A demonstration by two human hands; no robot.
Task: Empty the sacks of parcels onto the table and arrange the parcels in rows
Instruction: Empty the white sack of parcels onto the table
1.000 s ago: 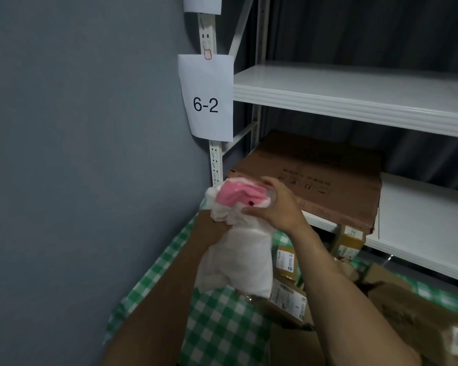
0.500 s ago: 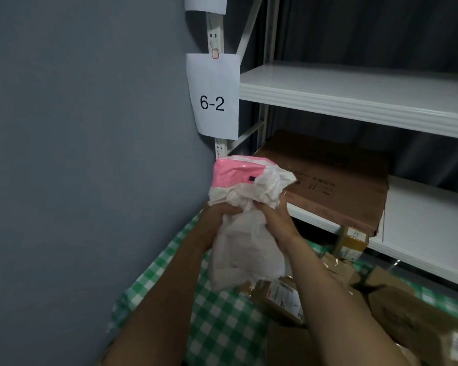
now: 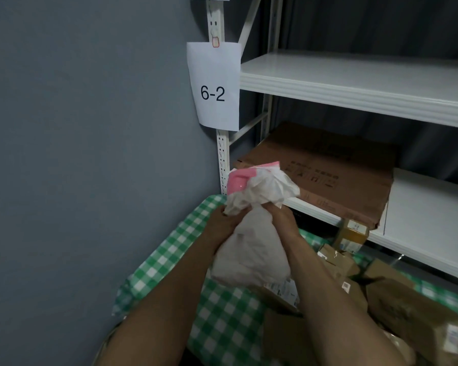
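Observation:
I hold a white sack (image 3: 251, 254) with a pink band at its bunched end up over the table's left part. My left hand (image 3: 222, 228) grips the crumpled neck from the left, and my right hand (image 3: 283, 220) grips it from the right. The sack's body hangs down between my forearms. Under it lie several brown cardboard parcels (image 3: 397, 310) with white labels, heaped on the green-and-white checked tablecloth (image 3: 169, 260).
A grey wall stands close on the left. White metal shelving (image 3: 354, 80) rises behind the table, with a paper sign reading 6-2 (image 3: 213, 85) on its post. A large flat cardboard box (image 3: 328, 170) lies on the lower shelf, overhanging its edge.
My right hand moved from the top of the sack down to its neck, opposite the left hand. The bunched pink end now sticks up above both hands.

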